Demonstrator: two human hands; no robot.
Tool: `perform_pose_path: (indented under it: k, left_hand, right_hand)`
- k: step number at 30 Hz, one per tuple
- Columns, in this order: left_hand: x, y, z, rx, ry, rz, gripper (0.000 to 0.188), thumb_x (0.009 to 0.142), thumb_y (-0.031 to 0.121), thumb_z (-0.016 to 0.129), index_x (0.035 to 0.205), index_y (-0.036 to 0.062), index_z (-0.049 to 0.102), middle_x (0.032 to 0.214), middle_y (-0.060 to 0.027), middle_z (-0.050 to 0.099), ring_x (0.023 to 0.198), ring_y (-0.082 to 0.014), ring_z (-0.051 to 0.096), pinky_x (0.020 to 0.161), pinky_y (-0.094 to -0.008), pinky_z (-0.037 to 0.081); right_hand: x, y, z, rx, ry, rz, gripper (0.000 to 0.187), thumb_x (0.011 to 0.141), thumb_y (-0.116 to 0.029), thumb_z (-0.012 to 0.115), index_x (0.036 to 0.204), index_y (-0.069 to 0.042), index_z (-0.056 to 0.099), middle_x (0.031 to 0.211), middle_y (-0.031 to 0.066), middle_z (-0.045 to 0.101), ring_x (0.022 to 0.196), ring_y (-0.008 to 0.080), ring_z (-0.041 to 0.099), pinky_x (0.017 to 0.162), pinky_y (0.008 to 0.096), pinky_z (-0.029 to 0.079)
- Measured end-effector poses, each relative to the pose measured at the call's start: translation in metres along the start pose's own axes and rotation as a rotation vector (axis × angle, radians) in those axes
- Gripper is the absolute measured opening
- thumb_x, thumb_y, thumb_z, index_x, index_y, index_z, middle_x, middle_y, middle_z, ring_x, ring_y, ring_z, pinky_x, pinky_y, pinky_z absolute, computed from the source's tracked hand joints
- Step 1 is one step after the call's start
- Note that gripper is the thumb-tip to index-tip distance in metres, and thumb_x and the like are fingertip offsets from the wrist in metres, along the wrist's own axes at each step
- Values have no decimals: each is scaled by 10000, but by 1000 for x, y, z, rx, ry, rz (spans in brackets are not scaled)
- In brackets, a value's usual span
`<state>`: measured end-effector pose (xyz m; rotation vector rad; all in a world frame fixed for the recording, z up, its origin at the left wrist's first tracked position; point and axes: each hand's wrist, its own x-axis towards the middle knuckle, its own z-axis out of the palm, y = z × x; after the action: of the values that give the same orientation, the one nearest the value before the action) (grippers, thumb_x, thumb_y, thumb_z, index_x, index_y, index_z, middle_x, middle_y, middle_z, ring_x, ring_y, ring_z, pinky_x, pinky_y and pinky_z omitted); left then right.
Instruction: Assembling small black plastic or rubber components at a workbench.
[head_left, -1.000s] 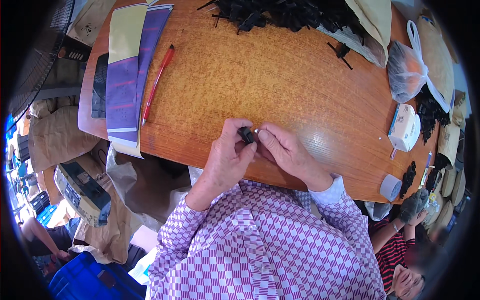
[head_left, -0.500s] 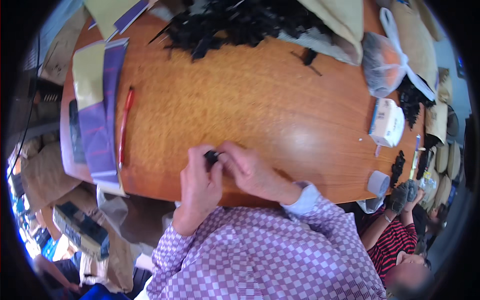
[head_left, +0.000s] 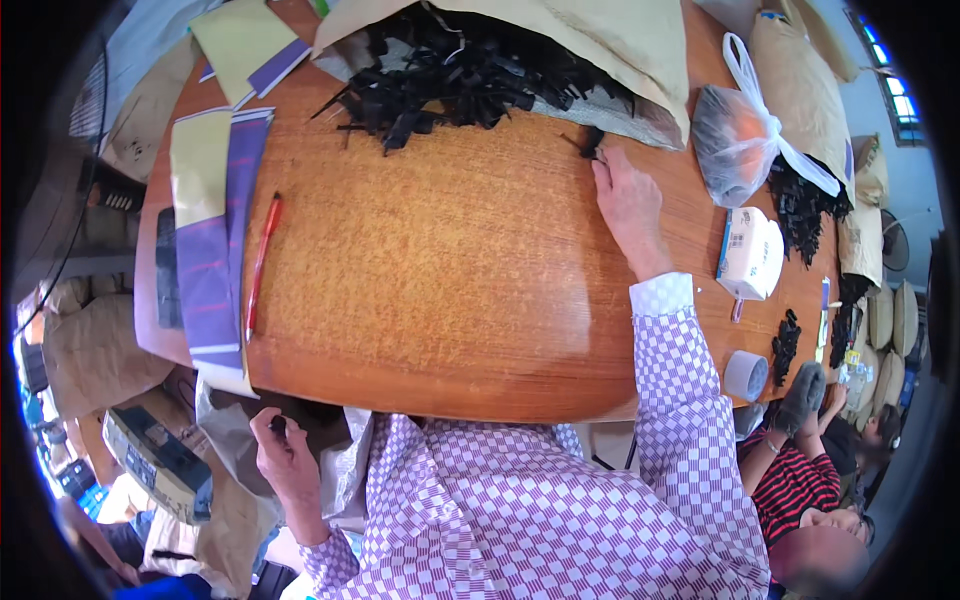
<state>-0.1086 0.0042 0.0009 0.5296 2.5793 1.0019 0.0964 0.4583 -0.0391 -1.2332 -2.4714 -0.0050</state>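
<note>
My left hand (head_left: pixel 290 465) is off the table's front edge at the left, beside an open pale bag (head_left: pixel 235 440). Its fingers are closed around a small black piece (head_left: pixel 279 425), mostly hidden. My right hand (head_left: pixel 632 205) stretches out to the far right of the table, its fingertips pinched at a small black strip-like piece (head_left: pixel 592 141) with a thin strand. Just beyond, a paper sack (head_left: pixel 600 45) lies with its mouth toward me, and a heap of black strip-like pieces (head_left: pixel 455 85) spills from it onto the brown table (head_left: pixel 420 260).
On the left lie purple-and-yellow printed sheets (head_left: pixel 208 250) and a red pen (head_left: pixel 263 265). At right are a knotted plastic bag (head_left: pixel 735 150), a white tissue pack (head_left: pixel 750 253), a tape roll (head_left: pixel 745 375) and black pieces (head_left: pixel 786 345). A co-worker in gloves (head_left: pixel 800 400) sits at right.
My hands, together over a black piece near the front edge, have parted. The left moved down off the table with a black piece; the right reached far right to another.
</note>
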Motion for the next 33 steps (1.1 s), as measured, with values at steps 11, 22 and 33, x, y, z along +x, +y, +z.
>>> perform_pose_path:
  k: [11, 22, 33]
  left_hand:
    - [-7, 92, 24, -828, -484, -59, 617, 812, 42, 625, 1363, 23, 346, 1162, -112, 535, 893, -159, 602, 713, -256, 486]
    - [-2, 88, 64, -1089, -661, 44, 511, 883, 138, 630, 1330, 48, 398, 1020, -119, 629, 783, -141, 647, 680, -225, 532]
    - [6, 84, 76, -1041, -529, -53, 300, 891, 41, 597, 1164, 52, 472, 917, -62, 612, 749, -115, 631, 624, -201, 502]
  right_hand:
    - [-112, -161, -74, 1099, -562, -53, 84, 892, -86, 596, 899, -11, 560, 677, -1, 495, 651, 63, 459, 561, 231, 383]
    - [-149, -181, -86, 1163, -674, -146, 93, 881, -17, 590, 966, -2, 556, 785, 68, 591, 712, 133, 579, 630, 265, 461]
    - [-141, -183, -81, 1111, -589, -70, 170, 948, -112, 507, 1060, 12, 536, 816, 88, 605, 723, 185, 597, 650, 282, 467]
